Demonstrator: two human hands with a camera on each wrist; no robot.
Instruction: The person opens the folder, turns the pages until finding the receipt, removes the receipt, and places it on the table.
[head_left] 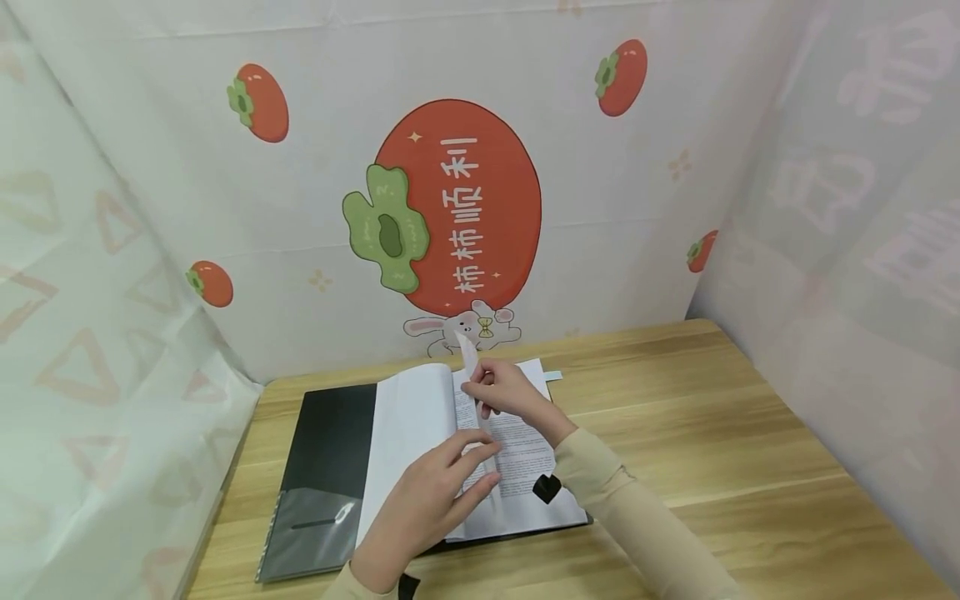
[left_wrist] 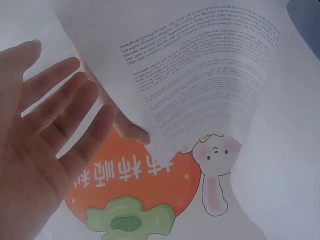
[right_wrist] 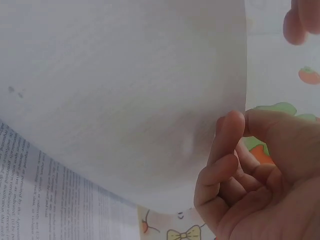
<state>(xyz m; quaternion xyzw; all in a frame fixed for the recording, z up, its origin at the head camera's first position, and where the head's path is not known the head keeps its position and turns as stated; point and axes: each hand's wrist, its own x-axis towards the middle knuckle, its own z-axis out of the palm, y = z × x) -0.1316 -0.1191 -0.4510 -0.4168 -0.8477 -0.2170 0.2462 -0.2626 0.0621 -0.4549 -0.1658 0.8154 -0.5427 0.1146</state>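
Note:
A raised sheet of printed paper (head_left: 468, 354) stands up from an open stack of pages. My right hand (head_left: 504, 388) pinches the sheet's edge between thumb and fingers, and its blank-looking side fills much of the right wrist view. Below the right hand, my left hand (head_left: 442, 483) is held over the pages with fingers spread and slightly bent, close to the raised sheet. In the left wrist view the left hand (left_wrist: 55, 125) holds nothing, and the sheet (left_wrist: 200, 75) shows dense lines of text. Underneath lies a printed page (head_left: 525, 458) on the right side.
Turned pages (head_left: 412, 417) curve over on the left, beside the black folder cover (head_left: 330, 442) with its clear pocket (head_left: 315, 525). A light blue tab (head_left: 553, 375) sticks out at the right. Wooden tabletop (head_left: 712, 442) extends rightward; a printed cloth (head_left: 615, 217) hangs behind.

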